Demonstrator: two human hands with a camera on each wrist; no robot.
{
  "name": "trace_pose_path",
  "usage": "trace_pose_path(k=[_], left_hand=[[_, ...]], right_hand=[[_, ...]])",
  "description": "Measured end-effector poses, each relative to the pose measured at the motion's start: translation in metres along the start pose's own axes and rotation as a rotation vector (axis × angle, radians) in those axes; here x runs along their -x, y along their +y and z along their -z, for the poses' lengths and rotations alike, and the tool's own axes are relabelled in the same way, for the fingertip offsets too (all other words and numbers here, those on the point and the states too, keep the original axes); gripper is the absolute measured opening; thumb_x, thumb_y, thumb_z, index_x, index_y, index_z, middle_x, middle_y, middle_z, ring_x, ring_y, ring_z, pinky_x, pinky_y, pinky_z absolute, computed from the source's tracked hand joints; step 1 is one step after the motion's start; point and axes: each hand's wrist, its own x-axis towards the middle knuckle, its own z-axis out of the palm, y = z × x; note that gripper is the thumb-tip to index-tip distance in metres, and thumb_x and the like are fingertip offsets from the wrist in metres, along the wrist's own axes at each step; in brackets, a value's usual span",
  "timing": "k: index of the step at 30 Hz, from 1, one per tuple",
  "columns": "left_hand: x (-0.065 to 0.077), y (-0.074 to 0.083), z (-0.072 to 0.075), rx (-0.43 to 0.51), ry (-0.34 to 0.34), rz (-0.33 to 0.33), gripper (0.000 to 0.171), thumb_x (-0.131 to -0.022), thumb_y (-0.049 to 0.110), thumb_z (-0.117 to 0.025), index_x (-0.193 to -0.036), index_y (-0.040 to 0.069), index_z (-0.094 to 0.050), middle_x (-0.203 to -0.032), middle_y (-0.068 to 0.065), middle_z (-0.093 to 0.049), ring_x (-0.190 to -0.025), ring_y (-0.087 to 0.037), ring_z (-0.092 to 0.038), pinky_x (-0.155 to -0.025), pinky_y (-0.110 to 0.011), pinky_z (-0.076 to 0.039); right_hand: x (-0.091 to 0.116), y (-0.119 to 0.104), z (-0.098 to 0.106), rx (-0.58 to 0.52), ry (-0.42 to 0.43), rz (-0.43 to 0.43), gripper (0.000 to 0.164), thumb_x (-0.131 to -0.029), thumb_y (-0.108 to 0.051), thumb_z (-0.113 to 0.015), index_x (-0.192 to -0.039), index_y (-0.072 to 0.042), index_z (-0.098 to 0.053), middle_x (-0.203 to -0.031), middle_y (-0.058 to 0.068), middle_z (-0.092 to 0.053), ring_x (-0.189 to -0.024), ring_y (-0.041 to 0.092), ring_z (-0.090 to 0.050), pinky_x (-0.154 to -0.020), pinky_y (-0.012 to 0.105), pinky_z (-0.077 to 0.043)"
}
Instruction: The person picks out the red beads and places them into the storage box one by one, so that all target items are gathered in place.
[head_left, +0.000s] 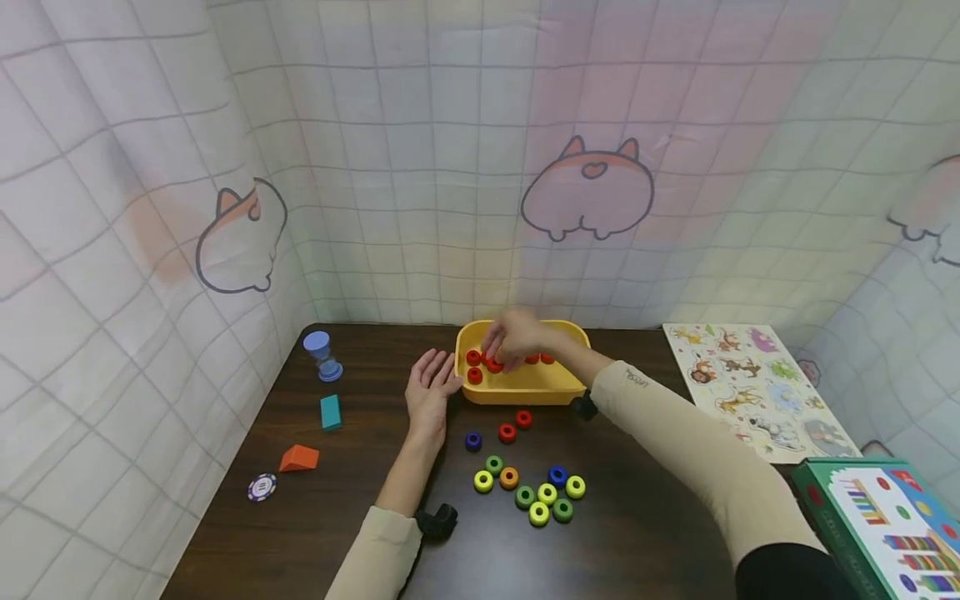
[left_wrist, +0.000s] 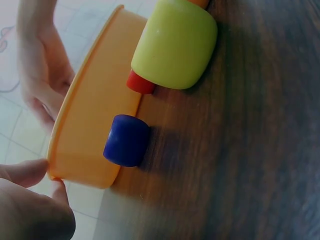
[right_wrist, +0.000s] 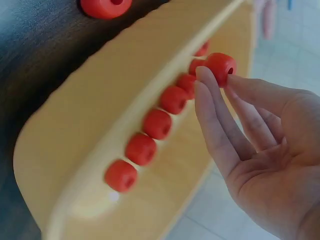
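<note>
A yellow tray [head_left: 525,398] stands at the back of the dark table, with several red beads [right_wrist: 157,124] lined up inside it. My right hand [head_left: 521,333] is over the tray, pinching one red bead [right_wrist: 218,69] between thumb and fingertips. At the tray's left side is my left hand [head_left: 427,400], its fingers extended and its thumb against the rim. Two red beads [head_left: 507,432] lie on the table just in front of the tray, and a blue bead [left_wrist: 127,140] sits close by them.
Nearer the front lie several yellow, green, orange and blue beads [head_left: 547,494]. Along the left are an hourglass [head_left: 323,357], a teal block [head_left: 330,412], an orange wedge [head_left: 299,458] and a poker chip [head_left: 262,487]. An animal board [head_left: 757,392] and a green box [head_left: 877,525] lie right.
</note>
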Motion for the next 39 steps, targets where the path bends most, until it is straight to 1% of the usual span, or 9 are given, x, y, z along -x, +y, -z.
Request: trace_pose_path(k=[5, 10, 14, 18, 21, 26, 28, 32, 39], left_hand=[[0.002, -0.003, -0.003, 0.023, -0.012, 0.010, 0.073, -0.079, -0.024, -0.061, -0.140, 0.010, -0.042, -0.149, -0.024, -0.037, -0.132, -0.029, -0.048, -0.101, -0.030, -0.048], [0.000, -0.004, -0.002, 0.021, -0.019, -0.011, 0.073, -0.080, -0.023, -0.061, -0.141, 0.010, -0.041, -0.148, -0.022, -0.039, -0.132, -0.029, -0.048, -0.103, -0.032, -0.047], [0.000, -0.003, -0.002, 0.013, -0.016, -0.003, 0.072, -0.081, -0.022, -0.062, -0.141, 0.011, -0.041, -0.148, -0.021, -0.039, -0.131, -0.026, -0.050, -0.104, -0.033, -0.046], [-0.001, -0.002, -0.001, 0.014, -0.001, 0.001, 0.071, -0.081, -0.021, -0.063, -0.141, 0.011, -0.042, -0.148, -0.021, -0.039, -0.130, -0.024, -0.051, -0.103, -0.031, -0.047], [-0.003, 0.000, 0.000, 0.015, 0.001, -0.002, 0.071, -0.082, -0.021, -0.063, -0.141, 0.011, -0.041, -0.148, -0.021, -0.039, -0.129, -0.024, -0.052, -0.104, -0.033, -0.046], [-0.004, 0.000, 0.000, 0.008, 0.007, -0.001, 0.071, -0.081, -0.020, -0.063, -0.141, 0.012, -0.042, -0.148, -0.020, -0.040, -0.129, -0.022, -0.053, -0.107, -0.037, -0.043], [-0.003, 0.000, 0.000, -0.001, 0.015, 0.000, 0.071, -0.081, -0.020, -0.064, -0.141, 0.013, -0.043, -0.148, -0.020, -0.040, -0.128, -0.022, -0.053, -0.107, -0.036, -0.043], [-0.002, -0.001, 0.000, -0.017, 0.023, 0.002, 0.070, -0.081, -0.019, -0.064, -0.140, 0.014, -0.044, -0.148, -0.020, -0.041, -0.129, -0.022, -0.053, -0.103, -0.030, -0.047], [0.000, -0.002, -0.003, -0.014, 0.025, 0.012, 0.070, -0.082, -0.020, -0.062, -0.140, 0.014, -0.044, -0.148, -0.018, -0.042, -0.128, -0.020, -0.054, -0.102, -0.029, -0.048]], right_hand=[[-0.009, 0.015, -0.013, 0.030, -0.020, -0.048, 0.029, -0.084, 0.007, -0.065, -0.111, 0.001, -0.069, -0.095, 0.014, -0.073, -0.076, 0.033, -0.072, -0.068, 0.045, -0.061], [-0.013, 0.018, -0.021, 0.085, -0.013, -0.028, 0.027, -0.084, 0.007, -0.063, -0.108, -0.001, -0.070, -0.096, 0.012, -0.073, -0.075, 0.031, -0.073, -0.066, 0.042, -0.061], [-0.007, 0.012, -0.019, 0.103, -0.001, 0.002, 0.028, -0.085, 0.007, -0.062, -0.111, 0.000, -0.070, -0.101, 0.015, -0.072, -0.077, 0.031, -0.072, -0.065, 0.039, -0.061], [0.010, -0.004, -0.012, 0.133, 0.018, 0.089, 0.028, -0.086, 0.005, -0.064, -0.113, -0.001, -0.069, -0.104, 0.017, -0.072, -0.078, 0.028, -0.072, -0.065, 0.036, -0.061], [0.031, -0.022, -0.007, 0.140, 0.029, 0.169, 0.027, -0.085, 0.005, -0.067, -0.111, -0.004, -0.070, -0.103, 0.017, -0.072, -0.078, 0.028, -0.072, -0.066, 0.037, -0.061], [0.066, -0.035, -0.015, 0.216, -0.025, 0.250, 0.025, -0.087, -0.001, -0.068, -0.110, -0.011, -0.071, -0.099, 0.009, -0.073, -0.076, 0.023, -0.072, -0.065, 0.033, -0.061], [0.076, -0.031, -0.023, 0.221, -0.063, 0.246, 0.024, -0.088, -0.003, -0.069, -0.109, -0.013, -0.071, -0.097, 0.003, -0.073, -0.075, 0.022, -0.072, -0.063, 0.030, -0.060], [0.088, -0.017, -0.043, 0.170, -0.120, 0.193, 0.025, -0.087, -0.002, -0.069, -0.110, -0.012, -0.071, -0.102, 0.005, -0.073, -0.073, 0.024, -0.072, -0.059, 0.028, -0.059], [0.096, 0.005, -0.068, 0.151, -0.096, 0.134, 0.023, -0.087, 0.005, -0.066, -0.107, -0.006, -0.072, -0.099, 0.010, -0.073, -0.068, 0.023, -0.071, -0.054, 0.026, -0.058]])
